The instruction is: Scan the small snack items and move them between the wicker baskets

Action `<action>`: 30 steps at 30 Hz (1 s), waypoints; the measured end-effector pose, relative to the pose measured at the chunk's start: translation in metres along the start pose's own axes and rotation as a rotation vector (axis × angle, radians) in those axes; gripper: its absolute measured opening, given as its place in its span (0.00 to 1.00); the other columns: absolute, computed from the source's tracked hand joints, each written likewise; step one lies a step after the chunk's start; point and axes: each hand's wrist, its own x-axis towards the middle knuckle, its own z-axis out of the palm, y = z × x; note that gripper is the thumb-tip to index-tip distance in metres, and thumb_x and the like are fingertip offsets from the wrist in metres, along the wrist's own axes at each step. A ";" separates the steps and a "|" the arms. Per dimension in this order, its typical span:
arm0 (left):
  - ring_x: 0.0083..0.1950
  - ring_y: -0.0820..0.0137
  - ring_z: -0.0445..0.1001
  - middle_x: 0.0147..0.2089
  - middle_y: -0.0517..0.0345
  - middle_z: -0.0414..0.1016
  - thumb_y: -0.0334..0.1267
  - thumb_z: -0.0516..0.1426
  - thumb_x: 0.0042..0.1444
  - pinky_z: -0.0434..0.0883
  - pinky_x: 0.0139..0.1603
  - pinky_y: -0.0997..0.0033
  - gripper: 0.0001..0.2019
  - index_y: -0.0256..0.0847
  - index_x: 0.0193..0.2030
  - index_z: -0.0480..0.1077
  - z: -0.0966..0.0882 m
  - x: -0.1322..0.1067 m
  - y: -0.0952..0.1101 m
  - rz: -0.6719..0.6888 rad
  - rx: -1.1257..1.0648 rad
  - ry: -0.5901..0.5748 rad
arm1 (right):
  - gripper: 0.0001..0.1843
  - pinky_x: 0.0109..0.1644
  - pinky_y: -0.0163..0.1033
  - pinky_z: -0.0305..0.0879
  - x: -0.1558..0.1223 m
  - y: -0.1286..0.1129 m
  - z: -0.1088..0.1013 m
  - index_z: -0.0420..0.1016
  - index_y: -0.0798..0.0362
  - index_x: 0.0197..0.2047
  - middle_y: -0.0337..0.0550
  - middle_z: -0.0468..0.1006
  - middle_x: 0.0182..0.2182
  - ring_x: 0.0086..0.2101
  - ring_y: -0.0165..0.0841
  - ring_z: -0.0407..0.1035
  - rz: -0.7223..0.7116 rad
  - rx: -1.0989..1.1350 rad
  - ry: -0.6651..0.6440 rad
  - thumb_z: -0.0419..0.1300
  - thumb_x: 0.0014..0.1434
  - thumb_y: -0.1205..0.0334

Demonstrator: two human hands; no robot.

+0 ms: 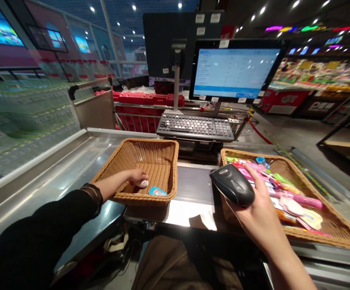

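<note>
1. Your left hand (138, 176) reaches down into the left wicker basket (159, 167), which sits on the near side of the keyboard (194, 125) and to its left. Its fingers curl over a small pale item (143, 184) and seem to touch it; you cannot tell from here whether they are closed around it.

2. A small blue packet (157, 191) lies in the same basket, nearer to you than the keyboard and to its left, just right of the pale item and apart from your fingers.

3. Your right hand (259, 213) grips a black scanner (235, 185) on the near side of the keyboard and toward its right. One finger stretches up along the scanner's right side; the scanner hides much of the others.

4. The right wicker basket (340, 221) stands nearer to you than the keyboard and to its right, partly behind your right hand. It holds a jumble of colourful goods, among them a pink tube (306, 200) and a blue ring-shaped item (261, 161).

5. Between the two baskets, on the near side of the keyboard, a flat grey panel (193, 183) is set into the metal counter (69, 173).

6. Above the keyboard and to its right, a monitor (237, 72) shows a lit list, too small to read.
</note>
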 end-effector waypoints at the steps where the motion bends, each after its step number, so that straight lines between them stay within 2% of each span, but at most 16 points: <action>1: 0.29 0.67 0.75 0.32 0.57 0.76 0.52 0.62 0.48 0.73 0.28 0.71 0.21 0.40 0.44 0.70 0.000 -0.001 -0.001 0.006 -0.018 -0.029 | 0.15 0.70 0.63 0.53 0.000 0.001 0.000 0.70 0.51 0.48 0.55 0.58 0.68 0.68 0.54 0.54 0.000 -0.001 0.005 0.57 0.59 0.56; 4: 0.31 0.68 0.74 0.33 0.62 0.75 0.38 0.67 0.36 0.72 0.30 0.73 0.30 0.41 0.49 0.65 0.003 -0.003 0.001 0.016 -0.051 -0.087 | 0.15 0.71 0.62 0.52 -0.001 0.002 -0.001 0.70 0.51 0.47 0.55 0.58 0.67 0.68 0.53 0.54 0.003 -0.001 0.014 0.57 0.58 0.56; 6: 0.31 0.69 0.73 0.33 0.64 0.74 0.34 0.66 0.35 0.71 0.29 0.73 0.34 0.41 0.53 0.62 0.005 -0.004 0.004 0.031 -0.049 -0.085 | 0.15 0.71 0.61 0.53 -0.001 0.002 -0.001 0.70 0.51 0.48 0.55 0.58 0.68 0.68 0.53 0.54 0.005 -0.005 0.014 0.57 0.59 0.56; 9: 0.31 0.69 0.73 0.34 0.63 0.74 0.34 0.62 0.42 0.70 0.30 0.73 0.30 0.41 0.54 0.60 0.003 -0.006 0.009 0.058 -0.022 -0.044 | 0.16 0.70 0.61 0.54 -0.002 0.002 -0.002 0.69 0.51 0.50 0.56 0.58 0.68 0.68 0.52 0.54 -0.001 -0.011 0.012 0.57 0.59 0.58; 11: 0.35 0.67 0.75 0.38 0.60 0.75 0.34 0.61 0.44 0.71 0.34 0.72 0.26 0.40 0.53 0.61 0.000 -0.007 0.013 0.077 0.018 -0.008 | 0.15 0.69 0.62 0.56 -0.002 0.002 -0.002 0.69 0.50 0.50 0.56 0.59 0.67 0.67 0.52 0.55 -0.002 -0.012 0.018 0.57 0.59 0.59; 15: 0.48 0.61 0.75 0.46 0.52 0.77 0.34 0.64 0.41 0.70 0.47 0.67 0.23 0.40 0.47 0.67 -0.007 -0.008 0.020 0.113 0.138 0.050 | 0.16 0.69 0.64 0.55 -0.001 0.001 -0.004 0.69 0.49 0.51 0.54 0.59 0.67 0.67 0.52 0.55 0.001 -0.011 0.032 0.58 0.58 0.59; 19: 0.52 0.54 0.75 0.47 0.48 0.79 0.34 0.68 0.38 0.68 0.56 0.58 0.21 0.40 0.42 0.71 -0.010 -0.011 0.027 0.128 0.238 0.055 | 0.16 0.70 0.64 0.53 -0.001 -0.001 -0.006 0.69 0.50 0.50 0.55 0.59 0.67 0.68 0.53 0.54 0.006 -0.007 0.026 0.58 0.58 0.59; 22: 0.60 0.48 0.71 0.49 0.47 0.79 0.38 0.68 0.41 0.59 0.65 0.40 0.16 0.41 0.38 0.73 -0.017 -0.015 0.031 0.161 0.350 0.111 | 0.17 0.71 0.62 0.51 0.000 0.000 -0.009 0.69 0.50 0.51 0.55 0.58 0.68 0.68 0.52 0.52 0.010 -0.009 0.020 0.59 0.58 0.58; 25: 0.71 0.46 0.58 0.57 0.49 0.77 0.40 0.68 0.45 0.43 0.68 0.27 0.17 0.46 0.43 0.74 -0.029 -0.024 0.036 0.217 0.370 0.236 | 0.15 0.71 0.60 0.52 0.001 0.002 -0.012 0.71 0.52 0.49 0.57 0.57 0.68 0.68 0.52 0.53 0.006 -0.004 0.033 0.59 0.59 0.57; 27: 0.75 0.46 0.50 0.61 0.51 0.75 0.41 0.67 0.48 0.35 0.67 0.22 0.20 0.49 0.49 0.74 -0.039 -0.033 0.040 0.245 0.302 0.323 | 0.15 0.71 0.61 0.51 0.003 0.002 -0.013 0.72 0.53 0.47 0.59 0.57 0.69 0.68 0.53 0.53 0.000 -0.002 0.043 0.59 0.58 0.56; 30: 0.76 0.47 0.49 0.66 0.51 0.71 0.41 0.66 0.52 0.32 0.67 0.22 0.25 0.50 0.58 0.70 -0.050 -0.048 0.051 0.319 0.207 0.477 | 0.16 0.72 0.61 0.49 0.006 0.000 -0.014 0.72 0.54 0.49 0.61 0.56 0.69 0.69 0.53 0.51 0.005 -0.015 0.043 0.59 0.59 0.57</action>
